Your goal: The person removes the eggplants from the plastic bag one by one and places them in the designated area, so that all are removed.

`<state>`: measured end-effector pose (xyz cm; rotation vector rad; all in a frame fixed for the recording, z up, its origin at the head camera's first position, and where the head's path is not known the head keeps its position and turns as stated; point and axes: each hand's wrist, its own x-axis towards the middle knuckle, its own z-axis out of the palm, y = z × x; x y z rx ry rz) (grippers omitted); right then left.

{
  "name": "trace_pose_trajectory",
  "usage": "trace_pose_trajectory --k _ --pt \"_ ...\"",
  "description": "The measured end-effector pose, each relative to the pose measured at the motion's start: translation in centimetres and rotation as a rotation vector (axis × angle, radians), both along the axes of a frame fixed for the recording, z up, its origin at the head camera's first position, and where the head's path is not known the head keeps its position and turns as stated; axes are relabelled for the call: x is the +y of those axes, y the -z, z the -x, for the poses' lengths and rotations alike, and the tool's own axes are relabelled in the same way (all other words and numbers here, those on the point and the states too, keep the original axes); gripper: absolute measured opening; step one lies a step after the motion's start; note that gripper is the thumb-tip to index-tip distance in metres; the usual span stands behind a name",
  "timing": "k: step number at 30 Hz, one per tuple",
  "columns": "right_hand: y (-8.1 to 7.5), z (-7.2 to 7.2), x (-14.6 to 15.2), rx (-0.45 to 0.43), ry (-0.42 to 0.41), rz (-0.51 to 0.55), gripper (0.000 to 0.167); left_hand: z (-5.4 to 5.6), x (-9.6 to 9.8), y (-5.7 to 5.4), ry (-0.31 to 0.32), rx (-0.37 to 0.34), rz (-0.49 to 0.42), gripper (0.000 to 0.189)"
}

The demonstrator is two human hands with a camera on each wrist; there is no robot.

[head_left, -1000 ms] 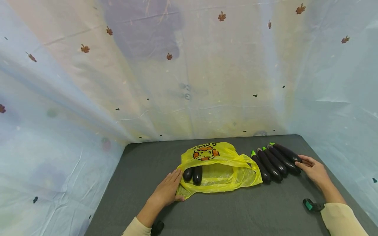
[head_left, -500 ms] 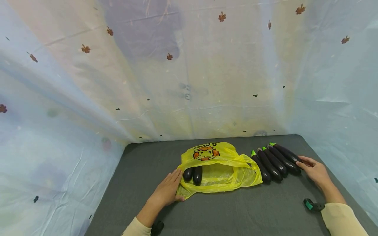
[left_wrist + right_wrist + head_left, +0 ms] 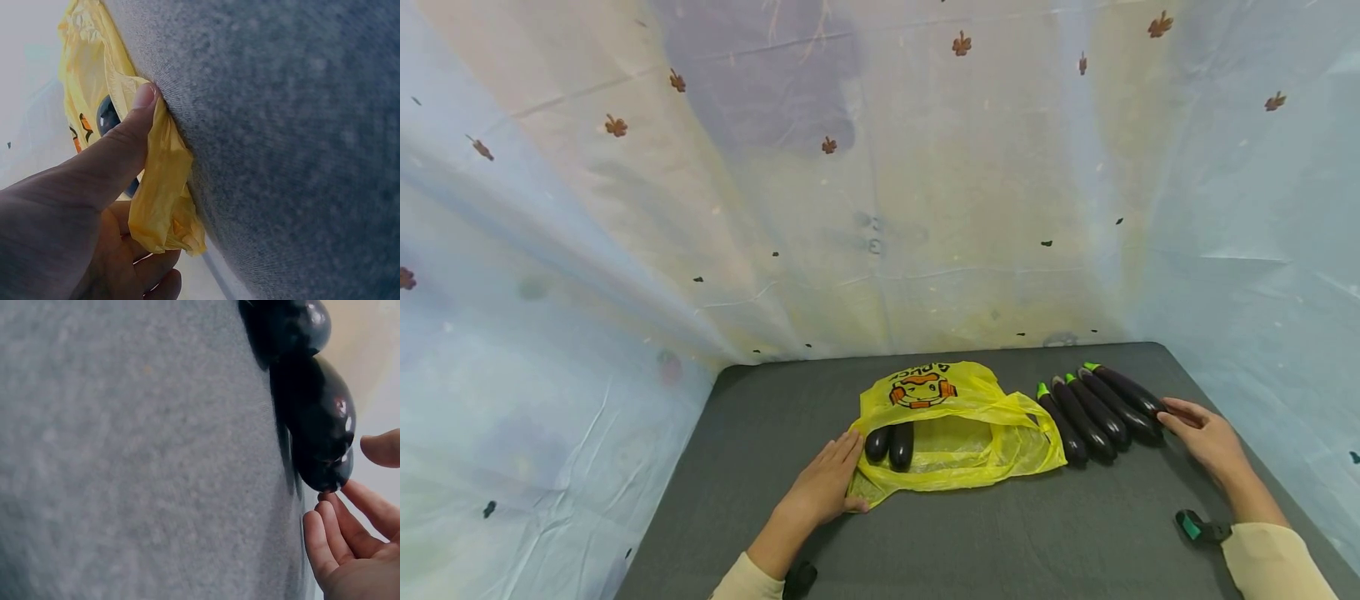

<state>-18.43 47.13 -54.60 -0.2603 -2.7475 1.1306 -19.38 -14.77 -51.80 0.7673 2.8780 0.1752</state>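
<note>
A yellow plastic bag (image 3: pixel 1026 454) with a printed cartoon face lies on the table, its mouth facing me. Inside at its left are the rounded ends of two eggplants (image 3: pixel 901 447). My left hand (image 3: pixel 820 486) rests against the bag's left side, fingers extended along it and thumb spread toward the near edge; in the left wrist view the thumb (image 3: pixel 128 137) lies over the yellow film. Several dark eggplants (image 3: pixel 1103 417) with green stems lie side by side right of the bag. My right hand (image 3: pixel 1210 442) is at the rightmost one's blunt end, thumb held apart from it in the right wrist view.
The dark grey table (image 3: pixel 970 542) has its right edge close beyond my right forearm. A patterned sheet (image 3: pixel 925 250) hangs behind the table and along both sides. Each wrist carries a black camera mount, like the right one (image 3: pixel 1202 527).
My right hand has shifted slightly right, its thumb drawing away from the rightmost eggplant's end. My left hand, the bag and the eggplants have stayed in place.
</note>
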Motion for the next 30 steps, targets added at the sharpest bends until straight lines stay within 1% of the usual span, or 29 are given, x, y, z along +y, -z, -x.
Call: trace_pose_trajectory --k 10,15,24,30 --pt "-1.0 -0.3 -0.6 0.011 0.025 -0.021 0.071 0.0 0.0 0.1 0.003 0.01 -0.004 0.107" --pt "-1.6 -0.4 -1.6 0.046 0.03 -0.037 0.069 -0.1 0.0 0.1 0.005 0.016 -0.001 0.107" --pt "-3.5 -1.0 -4.1 0.105 -0.029 -0.043 0.063 -0.1 -0.1 0.0 0.008 0.02 -0.001 0.107" --pt "-4.3 -1.1 -6.1 0.142 -0.065 -0.048 0.06 -0.1 0.0 0.0 0.006 0.012 -0.005 0.107"
